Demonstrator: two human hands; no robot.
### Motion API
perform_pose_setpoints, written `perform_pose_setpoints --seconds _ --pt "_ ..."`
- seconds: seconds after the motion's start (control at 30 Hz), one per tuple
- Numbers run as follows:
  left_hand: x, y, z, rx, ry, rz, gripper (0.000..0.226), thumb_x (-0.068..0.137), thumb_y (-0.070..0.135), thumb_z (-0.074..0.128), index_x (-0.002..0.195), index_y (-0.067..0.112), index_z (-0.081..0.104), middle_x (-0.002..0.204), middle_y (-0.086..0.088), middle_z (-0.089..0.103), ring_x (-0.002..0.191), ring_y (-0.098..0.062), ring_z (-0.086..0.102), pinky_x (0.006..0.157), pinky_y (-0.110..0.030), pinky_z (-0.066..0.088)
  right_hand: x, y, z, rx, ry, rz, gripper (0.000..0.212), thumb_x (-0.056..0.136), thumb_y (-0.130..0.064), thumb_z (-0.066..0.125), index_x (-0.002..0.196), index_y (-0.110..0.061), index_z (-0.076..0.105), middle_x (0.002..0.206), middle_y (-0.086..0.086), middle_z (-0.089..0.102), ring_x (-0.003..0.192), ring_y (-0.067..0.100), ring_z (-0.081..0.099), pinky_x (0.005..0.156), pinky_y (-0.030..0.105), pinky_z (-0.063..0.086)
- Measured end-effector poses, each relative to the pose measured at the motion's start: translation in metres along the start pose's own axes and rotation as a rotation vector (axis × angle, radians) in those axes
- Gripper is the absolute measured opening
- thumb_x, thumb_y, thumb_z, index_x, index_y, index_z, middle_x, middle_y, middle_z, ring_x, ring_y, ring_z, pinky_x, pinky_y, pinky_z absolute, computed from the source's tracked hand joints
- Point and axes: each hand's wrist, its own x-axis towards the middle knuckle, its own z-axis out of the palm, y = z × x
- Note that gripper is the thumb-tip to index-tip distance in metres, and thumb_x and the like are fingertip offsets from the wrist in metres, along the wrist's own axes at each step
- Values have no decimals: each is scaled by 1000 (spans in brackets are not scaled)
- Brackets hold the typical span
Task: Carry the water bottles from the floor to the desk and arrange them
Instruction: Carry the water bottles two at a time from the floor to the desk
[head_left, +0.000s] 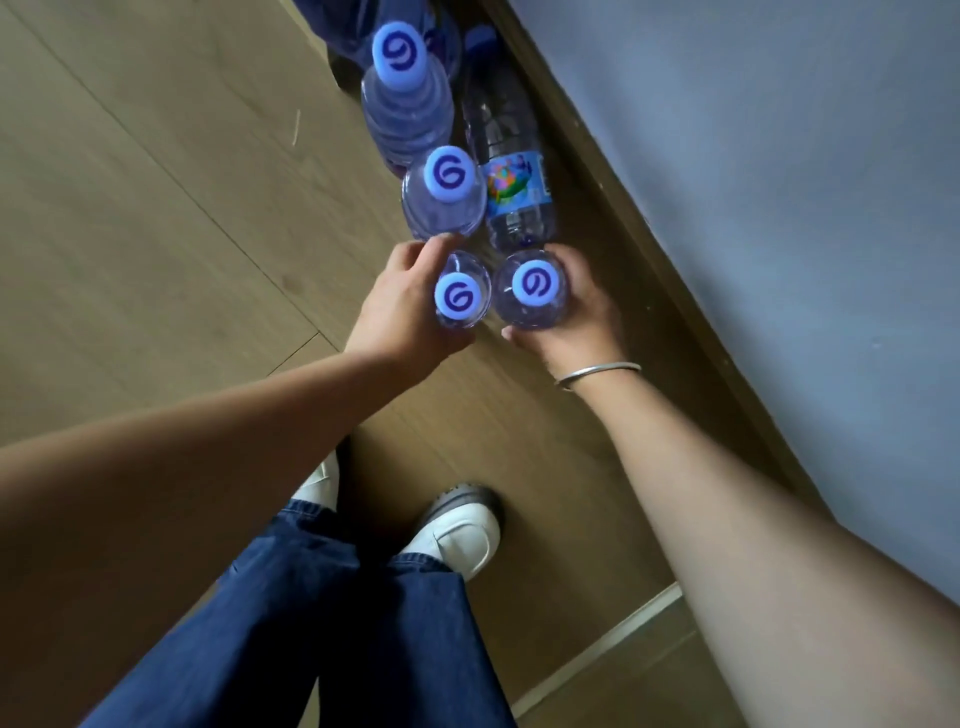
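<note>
Two water bottles are being picked up beside the lying bottle (511, 171). Left hand (402, 306) wraps the left bottle (460, 297); right hand (571, 306) wraps the right bottle (531, 285). Next, probably lift both straight up toward the desk, unseen.

The single head camera is looking steeply down, close over the floor (156, 218) beside a wall (779, 156).

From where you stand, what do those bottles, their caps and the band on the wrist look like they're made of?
The bottle in the left hand looks like thin clear plastic, glossy: the floor shows through its ridged wall. Its cap seems matte opaque plastic, pale blue with a printed swirl. The bracelet on the right wrist looks like polished silvery metal, judging by its bright shine; the exact metal is unclear.
</note>
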Motion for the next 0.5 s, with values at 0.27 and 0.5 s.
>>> perform_pose_setpoints --seconds 0.27,0.5 --pt "-27 14 -20 86 4 -6 74 58 21 83 124 20 50 114 -10 49 95 -36 57 79 -40 48 -39 -16 -4 -169 94 -30 64 53 -15 85 106 -10 49 90 -1 60 84 22 60 73 28 49" --pt "-107 52 -68 55 115 -53 73 54 25 85 119 21 54 106 -10 48 87 -34 56 68 -33 42 -137 -57 -36 -197 94 -112 65 54 -21 83 109 -13 50 105 5 63 93 28 62 77 45 54"
